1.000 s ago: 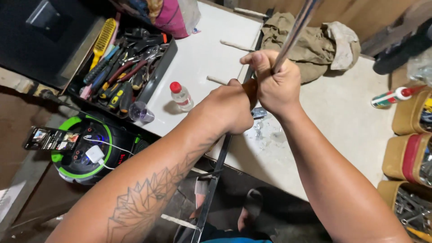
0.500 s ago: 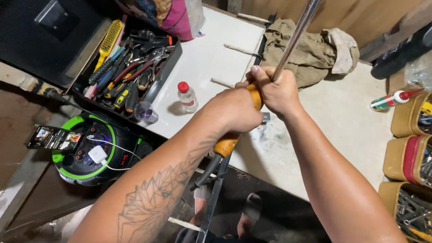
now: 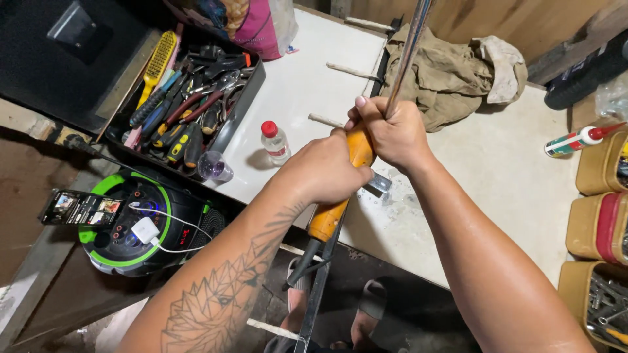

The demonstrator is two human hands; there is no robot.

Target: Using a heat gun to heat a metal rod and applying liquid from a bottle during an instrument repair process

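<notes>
Head view: left hand and right hand closed around orange-handled tool.

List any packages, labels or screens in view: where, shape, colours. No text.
Pink printed plastic bag: top, behind the black tool tray.
Small clear bottle, red cap, white label: on the white bench, left of the hands.
Red, white and green sealant tube: right side, lying flat.
Small black printed card: lower left, beside the green-and-black cable reel.
</notes>
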